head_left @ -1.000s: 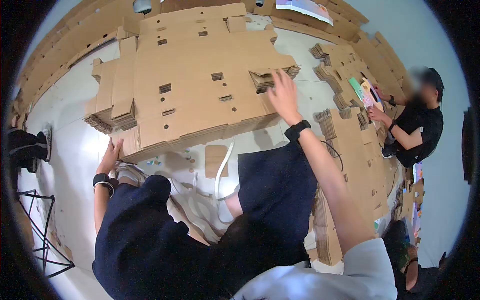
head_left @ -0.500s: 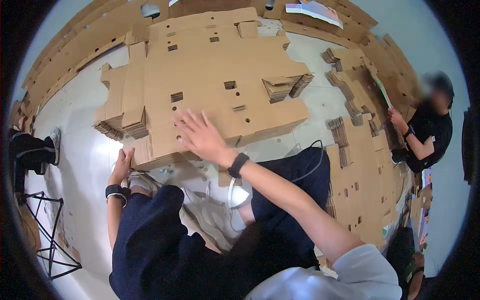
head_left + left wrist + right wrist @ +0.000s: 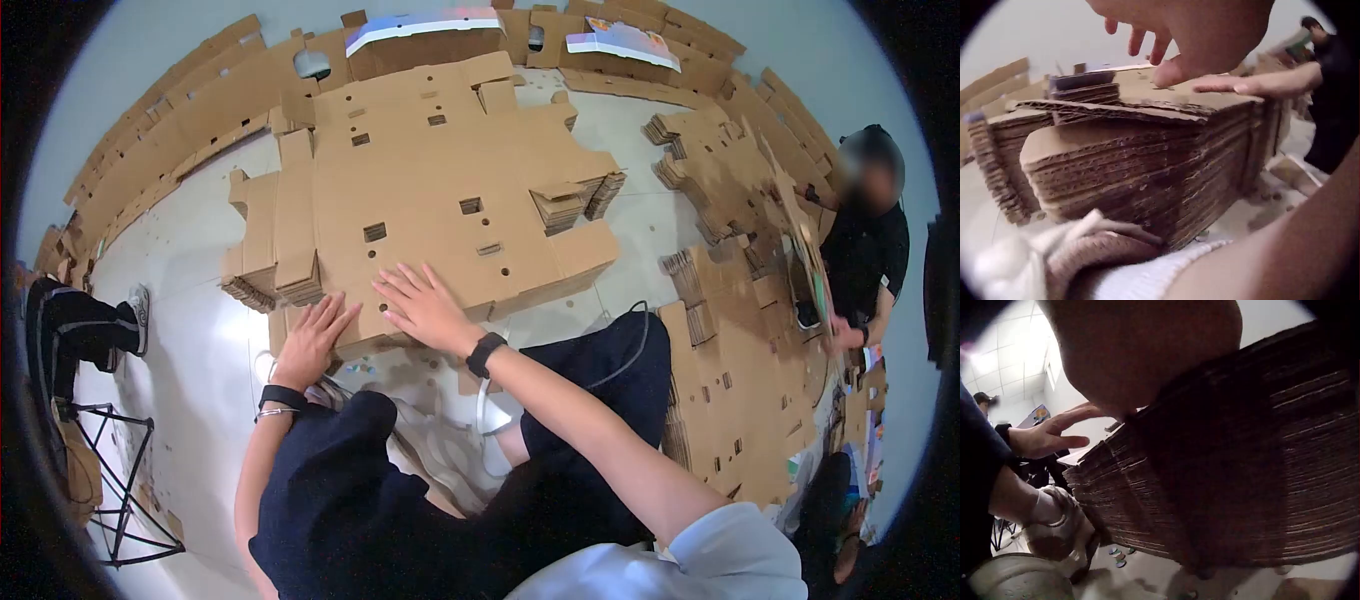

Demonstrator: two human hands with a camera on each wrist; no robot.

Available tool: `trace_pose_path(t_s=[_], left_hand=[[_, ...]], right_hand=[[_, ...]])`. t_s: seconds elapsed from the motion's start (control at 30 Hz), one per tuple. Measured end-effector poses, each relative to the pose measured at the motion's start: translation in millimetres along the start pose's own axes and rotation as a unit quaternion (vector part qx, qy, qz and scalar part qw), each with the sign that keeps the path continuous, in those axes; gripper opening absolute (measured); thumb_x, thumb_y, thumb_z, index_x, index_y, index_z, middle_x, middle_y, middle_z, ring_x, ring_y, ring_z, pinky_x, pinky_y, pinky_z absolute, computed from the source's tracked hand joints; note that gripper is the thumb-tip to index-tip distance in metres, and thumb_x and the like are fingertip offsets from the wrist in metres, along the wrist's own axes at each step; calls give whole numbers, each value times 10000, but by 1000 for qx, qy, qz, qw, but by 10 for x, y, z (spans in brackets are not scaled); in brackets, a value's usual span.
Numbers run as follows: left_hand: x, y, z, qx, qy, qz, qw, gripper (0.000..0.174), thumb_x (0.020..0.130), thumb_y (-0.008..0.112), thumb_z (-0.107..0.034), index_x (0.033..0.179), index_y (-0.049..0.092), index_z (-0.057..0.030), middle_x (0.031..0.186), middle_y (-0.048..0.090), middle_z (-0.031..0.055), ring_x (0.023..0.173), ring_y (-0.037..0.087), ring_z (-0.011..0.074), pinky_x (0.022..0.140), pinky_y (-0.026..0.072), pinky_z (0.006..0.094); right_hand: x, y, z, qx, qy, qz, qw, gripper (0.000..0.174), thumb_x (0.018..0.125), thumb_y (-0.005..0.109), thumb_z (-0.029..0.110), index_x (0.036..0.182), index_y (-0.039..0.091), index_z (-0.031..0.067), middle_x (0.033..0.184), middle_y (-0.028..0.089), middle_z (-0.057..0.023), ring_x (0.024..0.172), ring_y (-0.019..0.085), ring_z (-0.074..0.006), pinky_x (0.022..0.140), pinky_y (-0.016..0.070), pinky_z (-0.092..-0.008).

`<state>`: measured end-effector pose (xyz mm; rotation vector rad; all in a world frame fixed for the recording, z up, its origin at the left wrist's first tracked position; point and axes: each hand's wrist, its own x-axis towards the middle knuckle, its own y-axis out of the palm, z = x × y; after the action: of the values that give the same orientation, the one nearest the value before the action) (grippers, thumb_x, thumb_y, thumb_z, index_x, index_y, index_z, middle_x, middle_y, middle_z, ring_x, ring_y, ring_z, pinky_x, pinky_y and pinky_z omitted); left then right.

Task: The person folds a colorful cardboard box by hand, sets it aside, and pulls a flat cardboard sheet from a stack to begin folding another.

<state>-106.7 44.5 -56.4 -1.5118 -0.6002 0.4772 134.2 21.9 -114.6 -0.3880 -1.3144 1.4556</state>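
Note:
A thick stack of die-cut cardboard sheets (image 3: 400, 180) with square and round holes lies in front of the person. On its near left corner is the left hand (image 3: 312, 338), palm down with fingers spread. The right hand (image 3: 425, 308) rests flat on the top near the front edge, fingers extended. The left wrist view shows the layered side of the stack (image 3: 1122, 169), its top sheet slightly lifted at one end, with the left hand (image 3: 1191, 31) above it. In the right wrist view the right hand (image 3: 1147, 350) is over the layered edge (image 3: 1210, 469).
More cardboard stacks (image 3: 740, 370) lie at the right, where another person (image 3: 865, 230) holds a large sheet (image 3: 800, 230). Cardboard panels (image 3: 230, 90) line the walls. A black-framed stand (image 3: 125, 490) and someone's legs (image 3: 85, 320) are at the left. Shoes (image 3: 430, 440) are below the stack.
The right hand has moved left from the flap at the stack's right side to the front of the top. The left hand has gone from the corner's side onto the top. The other person's sheet has swung upright.

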Motion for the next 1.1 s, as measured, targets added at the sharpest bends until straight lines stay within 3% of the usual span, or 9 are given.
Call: trace_pose_path(t_s=[0.27, 0.33, 0.53, 0.6, 0.67, 0.83, 0.9, 0.97, 1.1], left_hand=[[-15, 102, 42, -26, -24, 2, 999, 682, 798, 496, -4, 1430, 349, -214, 1413, 411, 147, 1257, 440, 341, 1005, 399, 448], [-13, 99, 42, 52, -55, 40, 996, 722, 806, 492, -11, 1449, 304, -279, 1469, 333, 139, 1282, 406, 359, 1008, 393, 491], [-7, -20, -49, 92, -73, 73, 990, 731, 819, 486, -35, 1458, 277, -322, 1506, 267, 127, 1300, 387, 351, 1002, 363, 543], [-15, 47, -31, 79, -82, 75, 991, 741, 816, 490, -49, 1462, 266, -335, 1531, 218, 112, 1316, 365, 346, 996, 344, 576], [-27, 77, -16, 75, -87, 76, 990, 741, 816, 490, -53, 1462, 266, -339, 1530, 219, 116, 1313, 364, 354, 998, 345, 571], [6, 51, 12, 62, -77, 89, 991, 743, 816, 486, -60, 1462, 261, -352, 1529, 213, 132, 1307, 366, 387, 1007, 341, 567], [-18, 99, 12, 70, -88, 87, 990, 758, 805, 494, -52, 1466, 258, -338, 1530, 208, 137, 1289, 383, 398, 1002, 344, 557], [-26, 173, 66, 100, -63, 73, 990, 816, 778, 565, -78, 1474, 231, -340, 1533, 189, 147, 1267, 399, 406, 987, 357, 546], [-37, 238, 120, 109, -74, 64, 989, 841, 747, 626, -177, 1469, 233, -356, 1531, 211, 123, 1299, 373, 362, 1006, 328, 567]], right_hand=[[-35, -64, 100, 20, 18, -5, 1000, 457, 938, 441, 286, 1337, 448, 63, 1406, 429, -96, 1331, 344, -303, 1095, 230, -535], [97, -126, 147, 58, 72, 110, 990, 420, 905, 486, 242, 1269, 499, 34, 1338, 491, -100, 1272, 411, -309, 1064, 294, -504], [-99, -335, -196, 45, -51, -89, 994, 285, 851, 529, 157, 1094, 603, 29, 1114, 602, -140, 1109, 528, -317, 921, 426, -434], [-123, -583, -517, 189, 64, -84, 976, 203, 874, 486, 124, 983, 637, 43, 969, 635, -141, 978, 601, -247, 854, 475, -376], [-222, -636, -968, 514, 224, -187, 807, 186, 859, 440, 70, 817, 618, 34, 763, 606, -91, 733, 582, -148, 697, 472, -285], [-496, -967, -1374, 392, 245, -196, 865, 229, 839, 392, 66, 634, 488, 32, 579, 449, 18, 561, 395, -80, 522, 315, -244], [-530, -1156, -1405, 409, 244, -219, 851, 237, 841, 391, 75, 618, 471, 56, 566, 411, 31, 551, 377, -66, 501, 291, -227], [-618, -1257, -1500, 568, 299, -282, 713, 214, 832, 409, 73, 624, 459, 81, 559, 365, 44, 533, 337, -51, 481, 248, -210], [-637, -1145, -1604, 584, 323, -98, 738, 209, 882, 405, 115, 675, 434, 111, 596, 345, 77, 493, 265, -25, 433, 173, -196]])
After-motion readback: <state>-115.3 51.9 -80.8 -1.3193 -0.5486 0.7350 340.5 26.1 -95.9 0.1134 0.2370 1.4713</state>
